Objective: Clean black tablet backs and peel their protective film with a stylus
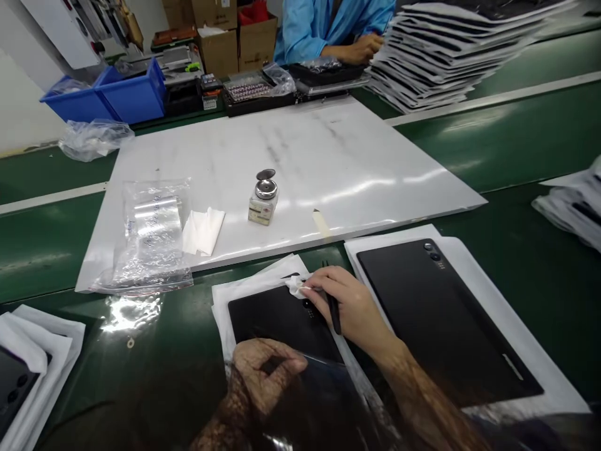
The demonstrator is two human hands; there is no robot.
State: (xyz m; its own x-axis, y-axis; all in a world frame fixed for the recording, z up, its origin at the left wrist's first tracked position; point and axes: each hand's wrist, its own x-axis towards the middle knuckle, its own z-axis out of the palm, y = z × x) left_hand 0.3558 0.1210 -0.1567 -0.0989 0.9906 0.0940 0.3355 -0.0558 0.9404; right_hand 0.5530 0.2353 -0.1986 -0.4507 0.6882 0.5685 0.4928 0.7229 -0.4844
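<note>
My right hand (350, 307) pinches black tweezers (334, 311) and a white wipe (295, 287) against a matte black device panel (277, 319), which lies on white paper. My left hand (265, 376) sits at the panel's near edge with its fingers curled, seen behind a glossy clear film (319, 401). A second black panel (441, 313) lies to the right, and a third (14, 388) at the lower left. On a white marble slab (291, 169) stand a small open bottle (263, 200), a folded white cloth (203, 230) and a clear bag (151, 235).
A green workbench (42, 263) runs under everything. A co-worker's blue sleeve (305, 31) and hand (361, 49) sit at the far side beside a tall stack of sheets (451, 56). Blue crates (131, 91), cardboard boxes (235, 41) and a parts tray (248, 93) stand behind.
</note>
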